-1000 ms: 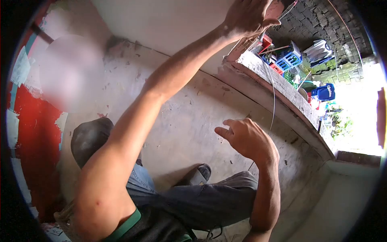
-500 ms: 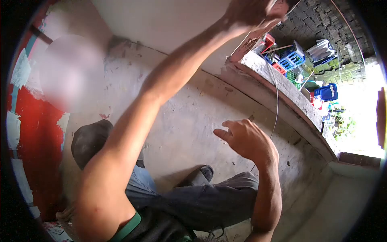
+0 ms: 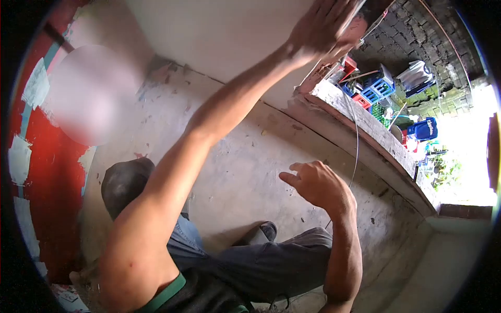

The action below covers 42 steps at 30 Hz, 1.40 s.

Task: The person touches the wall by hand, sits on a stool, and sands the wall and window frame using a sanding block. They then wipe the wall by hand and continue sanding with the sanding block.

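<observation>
My left hand (image 3: 324,32) reaches up across the view to the edge of the wall beside the opening. Its fingers are stretched out and lie along the pinkish corner post (image 3: 356,30), with a thin pale strip showing beside them. The palm side is hidden. Lower down, my right hand (image 3: 319,183) hangs over the floor, back of the hand up. Its fingers bend loosely and the thumb stands apart, with nothing seen in it. A thin cable (image 3: 357,136) runs down just past this hand.
A low ledge (image 3: 365,125) borders the opening on the right. Beyond it are blue crates (image 3: 377,89), a blue container (image 3: 424,129) and a brick wall (image 3: 412,36). A dark rounded object (image 3: 125,182) is beside my leg. Red paint (image 3: 52,193) covers the left-hand surface.
My left hand has slid down and to the left along the corner post, and its fingers now show straighter. My right hand has barely shifted.
</observation>
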Available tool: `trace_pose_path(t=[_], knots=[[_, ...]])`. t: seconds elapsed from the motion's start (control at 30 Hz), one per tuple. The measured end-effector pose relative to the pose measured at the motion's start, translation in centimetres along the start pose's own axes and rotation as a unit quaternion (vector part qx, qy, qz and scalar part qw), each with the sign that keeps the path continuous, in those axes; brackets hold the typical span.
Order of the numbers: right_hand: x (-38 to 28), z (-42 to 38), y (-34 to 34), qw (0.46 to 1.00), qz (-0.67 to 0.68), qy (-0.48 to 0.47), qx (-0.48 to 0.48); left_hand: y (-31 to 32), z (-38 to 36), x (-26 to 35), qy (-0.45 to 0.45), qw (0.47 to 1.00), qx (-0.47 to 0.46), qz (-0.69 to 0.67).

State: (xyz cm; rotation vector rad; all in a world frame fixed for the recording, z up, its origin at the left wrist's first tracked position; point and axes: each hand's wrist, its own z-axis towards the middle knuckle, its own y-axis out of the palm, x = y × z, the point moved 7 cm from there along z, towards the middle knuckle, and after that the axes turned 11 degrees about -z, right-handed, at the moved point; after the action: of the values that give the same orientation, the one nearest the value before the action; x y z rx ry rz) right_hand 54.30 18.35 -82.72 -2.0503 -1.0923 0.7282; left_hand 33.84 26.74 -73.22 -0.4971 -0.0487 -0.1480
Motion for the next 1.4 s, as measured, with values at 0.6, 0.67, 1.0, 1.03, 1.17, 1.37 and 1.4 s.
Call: trace_pose_path(t=[0.6,0.67,1.0,1.03,1.17,1.37,1.4], knots=[[0.6,-1.0,-0.3,1.0,-0.006,0.019,0.006,-0.3,1.4,-0.5,0.033,0.998,0.059,0.005],[0.5,-0.9,-0.9,1.0,-0.017,0.019,0.018,1.5,-1.1,-0.8,0.016,0.997,-0.013,0.073],[-0.3,-1.3,-0.3,0.999,-0.018,-0.024,0.034,3.0,-4.3,-0.7,0.038,0.995,-0.025,0.086],[-0.3,-1.2,0.1,1.0,-0.013,-0.013,0.022,1.3,-1.2,0.2,0.052,0.983,-0.017,0.175],[-0.5,-1.3,-1.1,0.999,-0.013,0.005,0.039,1.7,-1.0,-0.6,0.032,0.997,-0.018,0.074],[-0.8,-1.5,-0.5,1.0,-0.011,-0.008,0.019,8.7,-15.0,-1.6,0.013,0.986,-0.099,0.13],[-0.7,-1.5,0.0,1.0,-0.015,-0.006,0.006,8.3,-14.8,-1.4,0.013,0.986,-0.093,0.138]])
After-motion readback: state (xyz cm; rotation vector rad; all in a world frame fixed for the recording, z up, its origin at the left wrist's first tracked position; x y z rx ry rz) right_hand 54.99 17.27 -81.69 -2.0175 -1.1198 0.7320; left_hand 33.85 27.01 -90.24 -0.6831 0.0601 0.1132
